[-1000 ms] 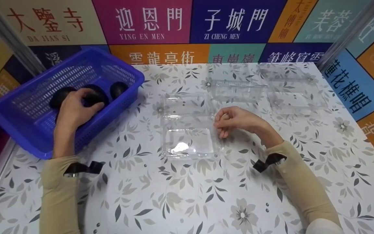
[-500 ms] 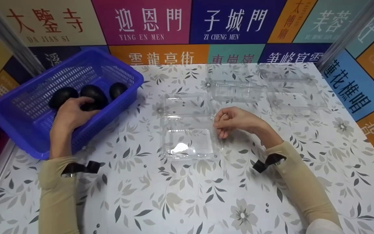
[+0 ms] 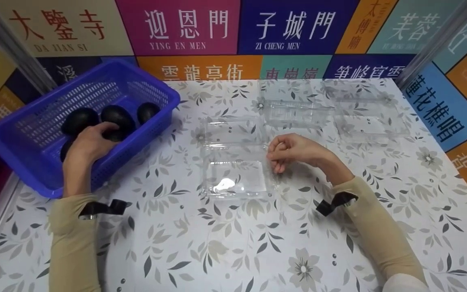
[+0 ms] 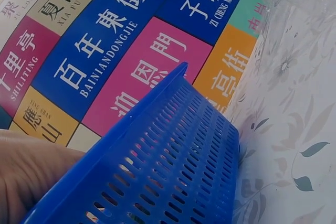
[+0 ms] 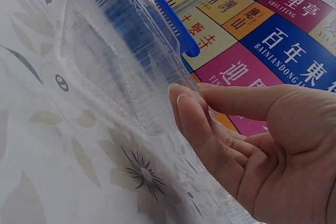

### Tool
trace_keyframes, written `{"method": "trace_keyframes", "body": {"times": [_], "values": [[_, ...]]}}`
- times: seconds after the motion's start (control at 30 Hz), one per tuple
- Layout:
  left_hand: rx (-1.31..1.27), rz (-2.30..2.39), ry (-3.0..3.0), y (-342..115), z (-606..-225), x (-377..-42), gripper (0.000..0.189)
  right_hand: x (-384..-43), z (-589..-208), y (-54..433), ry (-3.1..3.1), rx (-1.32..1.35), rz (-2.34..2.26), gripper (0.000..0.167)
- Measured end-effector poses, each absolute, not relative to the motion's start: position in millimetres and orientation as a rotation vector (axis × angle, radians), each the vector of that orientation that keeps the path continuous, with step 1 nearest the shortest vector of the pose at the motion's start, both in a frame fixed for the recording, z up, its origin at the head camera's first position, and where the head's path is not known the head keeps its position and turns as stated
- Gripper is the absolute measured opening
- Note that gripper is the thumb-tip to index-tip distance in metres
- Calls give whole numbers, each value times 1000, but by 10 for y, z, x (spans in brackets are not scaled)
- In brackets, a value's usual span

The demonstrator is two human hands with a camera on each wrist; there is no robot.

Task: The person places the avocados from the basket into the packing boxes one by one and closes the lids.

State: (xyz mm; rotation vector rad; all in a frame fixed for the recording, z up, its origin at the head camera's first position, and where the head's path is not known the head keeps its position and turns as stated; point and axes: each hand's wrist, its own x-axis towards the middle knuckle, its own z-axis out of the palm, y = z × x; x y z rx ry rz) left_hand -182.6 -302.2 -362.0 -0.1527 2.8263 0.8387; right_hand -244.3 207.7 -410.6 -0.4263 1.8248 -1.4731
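Note:
My left hand (image 3: 89,144) reaches into the blue plastic basket (image 3: 136,140), its thumb and index finger curved round a glossy black egg-shaped thing (image 3: 113,135). Its other fingertips are hidden. More such black ovals lie around it, one (image 3: 80,121) beyond the knuckles and one (image 3: 148,112) at the right end. In the left wrist view the basket wall (image 4: 173,156) hides most of the hand. My right hand (image 3: 298,150) pinches the right edge of an opened clear plastic box (image 3: 235,152); the right wrist view shows thumb and fingertips at the rim (image 5: 184,72).
Two more clear plastic boxes stand at the back, one (image 3: 296,113) behind the right hand and one (image 3: 369,121) farther right. A flower-patterned cloth (image 3: 225,243) covers the table. Behind it rises a colourful wall panel (image 3: 185,28) with lettering.
My left hand has drawn back slightly toward the near side of the basket, leaving the farther black ovals more exposed. My right hand and the clear box have stayed in place.

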Motion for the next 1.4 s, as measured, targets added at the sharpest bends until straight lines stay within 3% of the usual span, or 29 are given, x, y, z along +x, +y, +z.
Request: {"method": "trace_keyframes", "body": {"times": [0.37,1.23,1.4], "values": [[-239,772,2665,-3025,-3573,-1858,74,-2446,-4114,2065,1827,-422,-1466,23],[-289,946,2993,-2987,-3701,-1869,70,-2422,-4116,2070,1825,-443,-1478,20],[-338,1000,2983,-2977,-3665,-1862,77,-2428,-4097,2057,1825,-439,-1477,20]]}}
